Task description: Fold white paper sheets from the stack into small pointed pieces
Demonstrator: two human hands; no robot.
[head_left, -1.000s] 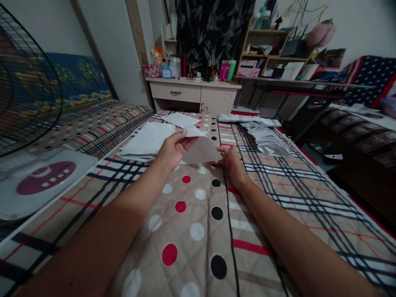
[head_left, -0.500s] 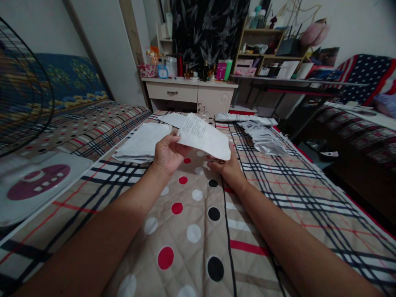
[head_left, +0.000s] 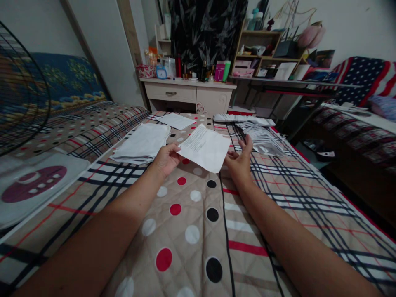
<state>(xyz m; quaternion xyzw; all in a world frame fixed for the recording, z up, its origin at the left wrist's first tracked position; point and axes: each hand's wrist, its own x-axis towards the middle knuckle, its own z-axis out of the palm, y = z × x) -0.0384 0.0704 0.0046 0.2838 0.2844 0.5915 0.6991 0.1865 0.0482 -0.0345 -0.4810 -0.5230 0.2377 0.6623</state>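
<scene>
Printed sheet (head_left: 206, 148) was right of white stack (head_left: 140, 142), long axis roughly crosswise; left hand (head_left: 167, 160), nearer stack, pinched its left edge; right hand (head_left: 240, 165) loosely open beside it, contact unclear.

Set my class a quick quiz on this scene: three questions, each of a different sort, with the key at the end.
1. True or false: the left hand grips the printed sheet by its edge.
2. From the wearer's view, where does the pile of white sheets lie? A) right of the printed sheet; B) on the dresser; C) left of the printed sheet.
3. Fill in: the visible print is nearer the ____ hand.

Key: 1 true; 2 C; 3 left.
</scene>
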